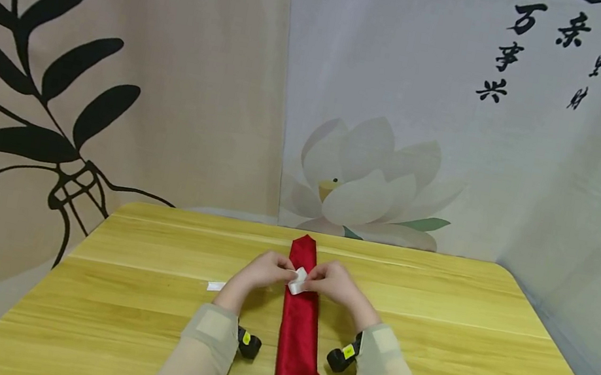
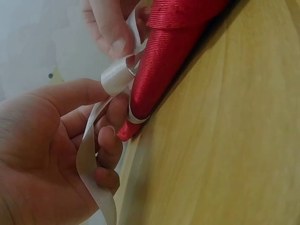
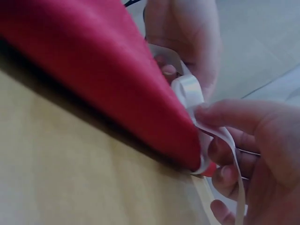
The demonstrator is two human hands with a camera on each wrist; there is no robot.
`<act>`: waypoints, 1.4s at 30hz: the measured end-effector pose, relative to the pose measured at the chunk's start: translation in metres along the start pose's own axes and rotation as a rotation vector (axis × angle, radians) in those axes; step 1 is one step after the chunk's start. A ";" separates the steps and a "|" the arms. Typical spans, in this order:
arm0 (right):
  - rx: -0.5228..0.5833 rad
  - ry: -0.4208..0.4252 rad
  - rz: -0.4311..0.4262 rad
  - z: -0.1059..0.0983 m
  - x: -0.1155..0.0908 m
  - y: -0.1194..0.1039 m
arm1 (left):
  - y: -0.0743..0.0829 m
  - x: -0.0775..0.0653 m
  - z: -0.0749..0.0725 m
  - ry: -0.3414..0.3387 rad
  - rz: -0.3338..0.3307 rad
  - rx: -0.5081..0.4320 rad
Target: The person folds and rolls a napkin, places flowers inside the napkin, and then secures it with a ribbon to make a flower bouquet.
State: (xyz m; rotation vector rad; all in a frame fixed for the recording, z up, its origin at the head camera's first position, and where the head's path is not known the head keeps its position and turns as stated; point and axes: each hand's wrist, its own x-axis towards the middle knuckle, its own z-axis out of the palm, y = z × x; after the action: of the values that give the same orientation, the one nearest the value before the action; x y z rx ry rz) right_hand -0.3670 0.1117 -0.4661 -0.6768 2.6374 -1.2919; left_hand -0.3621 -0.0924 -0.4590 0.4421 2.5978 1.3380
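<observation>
A long, folded bundle of shiny red cloth [image 1: 300, 340] lies lengthwise on the table. White ribbon [image 1: 297, 281] passes around its narrower far part and forms a loop [image 2: 116, 77] on top. From the left, my left hand [image 1: 265, 270] pinches the ribbon between thumb and forefinger, with one tail [image 2: 89, 159] hanging across its curled fingers. On the other side, my right hand [image 1: 338, 283] pinches the ribbon at the base of the loop. Its thumb and forefinger meet there, and another tail [image 3: 236, 173] trails down past the palm in the right wrist view.
A small white strip [image 1: 215, 286] lies on the wooden table [image 1: 135, 319], left of the bundle. Black wrist cameras [image 1: 248, 343] jut inward from both sleeves. Behind the table's far edge hangs a printed curtain [image 1: 225, 69].
</observation>
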 end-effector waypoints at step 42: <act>0.024 0.012 0.052 -0.017 -0.003 0.010 | 0.000 -0.001 0.002 -0.028 -0.012 0.014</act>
State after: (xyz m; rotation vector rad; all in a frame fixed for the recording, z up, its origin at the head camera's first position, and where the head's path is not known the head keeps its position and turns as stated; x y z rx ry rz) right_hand -0.3728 0.1305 -0.4630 -0.5947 2.6257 -1.3153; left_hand -0.3608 -0.0913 -0.4595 0.4434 2.5853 1.3008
